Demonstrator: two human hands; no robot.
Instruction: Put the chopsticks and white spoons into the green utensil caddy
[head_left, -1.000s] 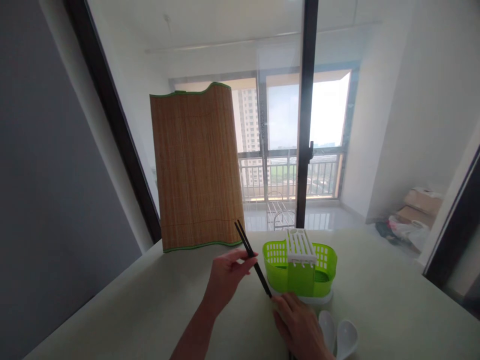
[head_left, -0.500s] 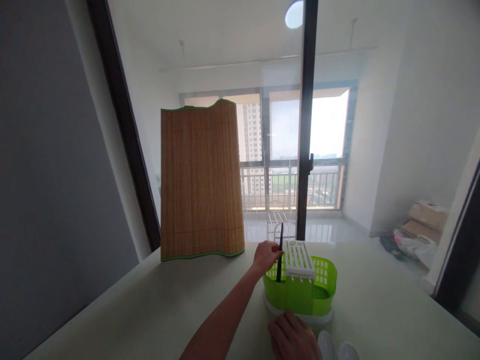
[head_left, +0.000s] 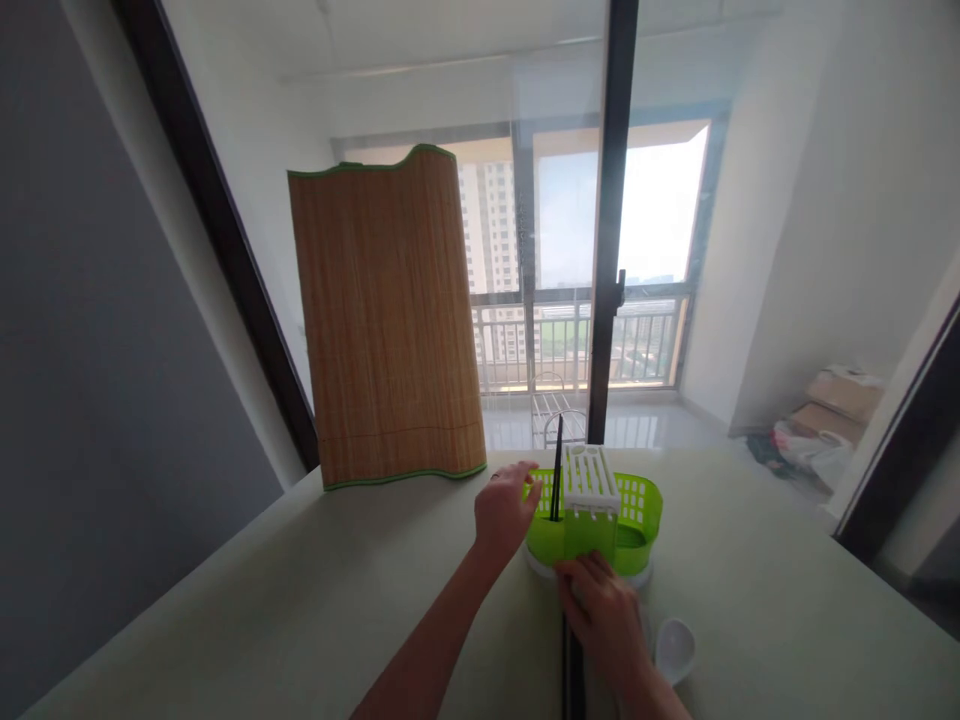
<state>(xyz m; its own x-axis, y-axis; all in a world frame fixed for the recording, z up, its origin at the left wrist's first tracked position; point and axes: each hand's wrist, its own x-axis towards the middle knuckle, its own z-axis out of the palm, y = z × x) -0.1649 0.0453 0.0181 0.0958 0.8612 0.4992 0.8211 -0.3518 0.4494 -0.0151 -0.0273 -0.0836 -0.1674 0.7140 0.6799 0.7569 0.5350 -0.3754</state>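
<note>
A green cutlery basket with a white slotted top stands on the table. Black chopsticks stand upright in its left compartment. My left hand is just left of them, fingers apart and holding nothing. In front of the basket, my right hand is closed, its fingertips pinching the far end of long black chopsticks that run toward me. A white spoon lies to the right of that hand, and something pale beside it is partly hidden.
A bamboo mat with green edging stands curved on the pale table, left of the basket. Beyond the table are a glass door with a dark frame, a metal rack and cardboard boxes.
My left hand has let go of the chopsticks in the basket and drawn slightly left. My right hand has come forward, with black chopsticks now showing beneath it. The view has tilted down.
</note>
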